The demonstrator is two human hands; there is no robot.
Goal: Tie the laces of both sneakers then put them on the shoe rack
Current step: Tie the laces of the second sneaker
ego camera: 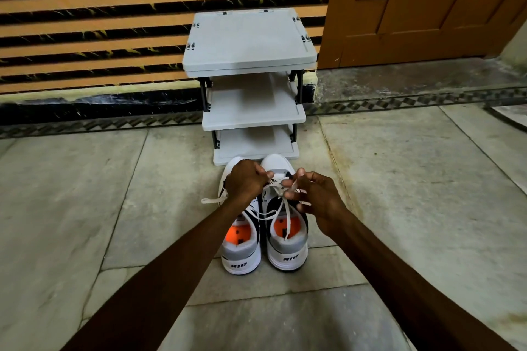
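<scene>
- Pinching white laces (281, 202) over the right sneaker (286, 225), both hands work just above its tongue, close together but not touching each other.
- The left hand (245, 184) is curled nearly into a fist, its fingers (263, 171) closed on a lace strand that runs across to the knot area between the hands.
- The right hand (319, 196) is partly open: thumb and forefinger nip a lace loop near the middle of the shoe, while the other fingers (293, 194) spread loosely and curl under it.
- A loose lace end trails down from the crossing into the orange-lined opening of the right sneaker.
- The left sneaker (241, 236) sits just beside the right one, partly covered by the left wrist; one of its lace ends (212, 200) lies loose, sticking out to the left over the floor.
- Both sneakers stand upright on the stone floor (85, 194), side by side and roughly parallel, long axes running away from the person, toes toward the rack and heels marked "AIR" toward the camera.
- The shoe rack (251, 45), grey with three shelves, stands right beyond the toes against the striped wall (114, 23), beside a wooden door (427, 8); the toes reach its bottom shelf edge, though contact cannot be told.
</scene>
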